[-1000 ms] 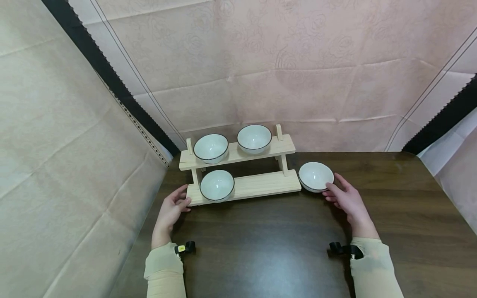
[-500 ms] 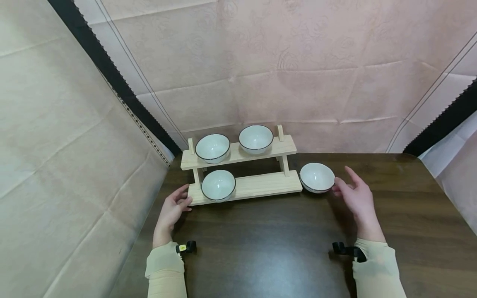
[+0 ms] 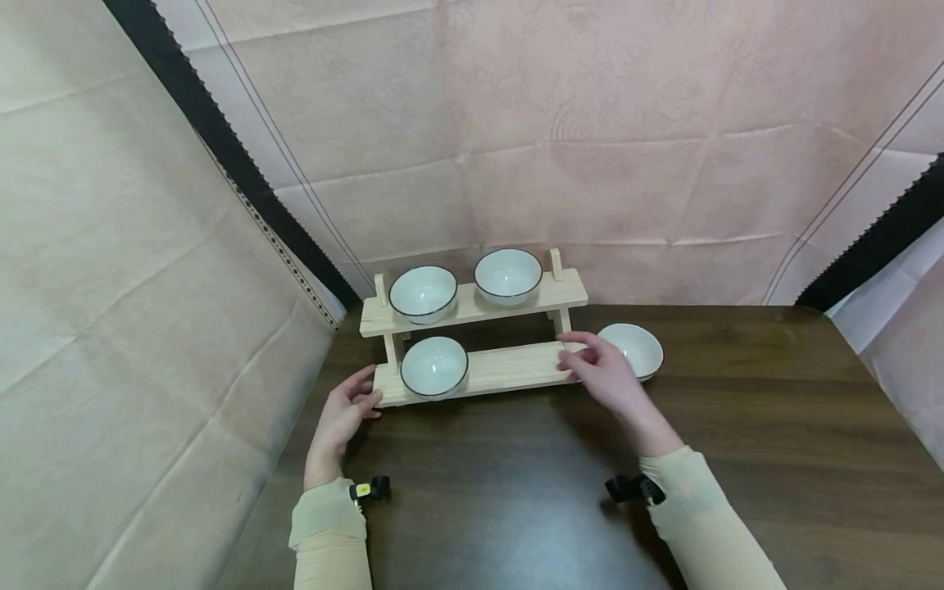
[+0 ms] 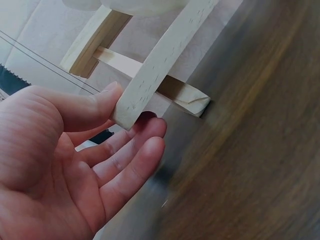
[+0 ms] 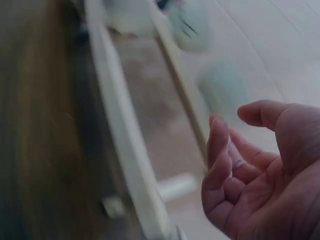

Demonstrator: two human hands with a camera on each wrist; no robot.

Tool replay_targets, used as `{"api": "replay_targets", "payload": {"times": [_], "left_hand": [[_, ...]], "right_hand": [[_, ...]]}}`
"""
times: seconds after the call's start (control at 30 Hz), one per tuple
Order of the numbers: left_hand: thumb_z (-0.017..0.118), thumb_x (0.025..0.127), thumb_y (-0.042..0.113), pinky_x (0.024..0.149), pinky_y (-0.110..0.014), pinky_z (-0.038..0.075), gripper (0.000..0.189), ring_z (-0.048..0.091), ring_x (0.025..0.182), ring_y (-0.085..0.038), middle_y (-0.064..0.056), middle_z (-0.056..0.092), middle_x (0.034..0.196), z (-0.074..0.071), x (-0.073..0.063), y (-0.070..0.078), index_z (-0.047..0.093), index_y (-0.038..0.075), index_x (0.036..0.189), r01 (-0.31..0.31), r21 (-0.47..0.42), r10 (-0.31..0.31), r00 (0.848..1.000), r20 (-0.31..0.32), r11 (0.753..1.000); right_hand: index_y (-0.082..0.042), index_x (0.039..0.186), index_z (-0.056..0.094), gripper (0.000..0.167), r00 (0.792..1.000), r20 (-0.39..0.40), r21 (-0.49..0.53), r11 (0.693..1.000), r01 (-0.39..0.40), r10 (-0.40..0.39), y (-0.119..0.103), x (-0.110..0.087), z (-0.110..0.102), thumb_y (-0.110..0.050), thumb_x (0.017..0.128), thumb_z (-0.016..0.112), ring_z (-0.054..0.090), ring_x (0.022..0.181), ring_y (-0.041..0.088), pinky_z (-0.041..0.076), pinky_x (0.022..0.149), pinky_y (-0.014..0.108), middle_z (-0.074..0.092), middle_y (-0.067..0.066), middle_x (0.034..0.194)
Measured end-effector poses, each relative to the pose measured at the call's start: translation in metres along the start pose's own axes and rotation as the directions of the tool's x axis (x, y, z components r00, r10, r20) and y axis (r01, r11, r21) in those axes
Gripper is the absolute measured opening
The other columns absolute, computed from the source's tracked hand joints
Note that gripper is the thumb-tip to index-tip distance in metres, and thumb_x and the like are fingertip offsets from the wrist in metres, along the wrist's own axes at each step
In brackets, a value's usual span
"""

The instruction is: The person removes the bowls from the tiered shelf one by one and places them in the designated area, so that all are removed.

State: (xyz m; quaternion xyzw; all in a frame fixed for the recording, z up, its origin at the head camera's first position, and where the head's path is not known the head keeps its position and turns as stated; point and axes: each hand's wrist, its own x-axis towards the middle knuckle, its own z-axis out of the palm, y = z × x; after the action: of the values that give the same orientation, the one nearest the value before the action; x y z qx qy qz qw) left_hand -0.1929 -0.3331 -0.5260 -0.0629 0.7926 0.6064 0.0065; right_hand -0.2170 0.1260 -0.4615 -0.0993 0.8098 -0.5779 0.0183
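Note:
My left hand (image 3: 341,419) pinches the left end of a two-tier wooden rack (image 3: 510,368), and in the left wrist view the thumb (image 4: 102,102) lies on one face of the shelf's end with fingertips on the other. Over the right end of the lower shelf is my right hand (image 3: 606,375), fingers loosely bent and holding nothing. A white bowl with a dark rim (image 3: 435,367) sits at the lower shelf's left. Two matching bowls, one left (image 3: 424,292) and one right (image 3: 509,275), stand on the upper shelf. Another bowl (image 3: 638,351), partly hidden by my right hand, is on the table.
The dark wooden table (image 3: 487,492) stretches in front of the rack. Pale patterned cloth (image 3: 590,164) hangs close behind it, with another cloth panel (image 3: 147,369) along the left. Short upright posts (image 3: 556,264) rise at the upper shelf's ends.
My right hand has let go of the bowl on the table, drawn away to the right, then swung left over the rack's lower right end. The left hand keeps its grip.

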Motion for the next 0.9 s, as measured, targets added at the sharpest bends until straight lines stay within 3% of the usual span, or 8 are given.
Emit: {"api": "replay_targets", "payload": {"times": [0.17,0.3,0.43,0.7,0.9], "left_hand": [[0.066,0.106,0.005,0.079,-0.034,0.064,0.060,0.069,0.092,-0.011,-0.031,0.058,0.135,0.002,-0.001,0.000,0.043,0.001,0.162,-0.024,-0.002,0.024,1.000,-0.004,1.000],[0.065,0.106,0.005,0.079,-0.034,0.064,0.059,0.069,0.093,-0.013,-0.032,0.059,0.135,0.003,-0.001,0.001,0.044,0.002,0.161,-0.034,-0.004,0.034,0.999,-0.005,0.999],[0.065,0.106,0.004,0.079,-0.034,0.064,0.058,0.069,0.094,-0.015,-0.032,0.059,0.136,0.003,-0.001,0.001,0.045,0.002,0.161,-0.029,-0.003,0.029,1.000,-0.005,1.000],[0.065,0.106,0.004,0.078,-0.034,0.064,0.059,0.069,0.093,-0.015,-0.032,0.058,0.136,0.000,-0.001,0.002,0.044,0.000,0.161,-0.025,0.004,0.025,1.000,-0.007,1.000],[0.066,0.106,0.005,0.079,-0.037,0.065,0.060,0.069,0.094,-0.015,-0.031,0.059,0.136,0.001,-0.005,-0.001,0.044,0.001,0.162,-0.015,0.005,0.015,1.000,-0.003,1.000]], "right_hand": [[-0.006,0.140,0.065,0.040,0.984,0.178,-0.040,0.999,0.027,-0.019,-0.004,0.016,0.046,-0.024,0.105,0.071,0.073,0.079,0.027,0.056,0.076,0.037,0.079,0.012,0.099],[-0.008,0.143,0.063,0.042,0.966,0.257,-0.042,0.998,0.037,-0.025,-0.006,0.024,0.078,-0.026,0.105,0.071,0.073,0.077,0.025,0.059,0.075,0.037,0.078,0.006,0.098],[-0.010,0.148,0.059,0.047,0.961,0.275,-0.031,0.999,0.016,-0.007,-0.008,0.030,0.101,-0.029,0.106,0.070,0.073,0.074,0.023,0.060,0.075,0.038,0.078,0.004,0.098],[-0.006,0.155,0.051,0.059,0.951,0.309,0.028,1.000,-0.012,0.003,-0.017,0.041,0.125,-0.036,0.107,0.067,0.072,0.075,0.021,0.063,0.083,0.052,0.078,0.007,0.095],[-0.006,0.157,0.047,0.065,0.952,0.306,-0.017,1.000,-0.017,0.022,-0.024,0.039,0.134,-0.035,0.105,0.071,0.070,0.071,0.020,0.061,0.074,0.037,0.075,0.004,0.088]]}}
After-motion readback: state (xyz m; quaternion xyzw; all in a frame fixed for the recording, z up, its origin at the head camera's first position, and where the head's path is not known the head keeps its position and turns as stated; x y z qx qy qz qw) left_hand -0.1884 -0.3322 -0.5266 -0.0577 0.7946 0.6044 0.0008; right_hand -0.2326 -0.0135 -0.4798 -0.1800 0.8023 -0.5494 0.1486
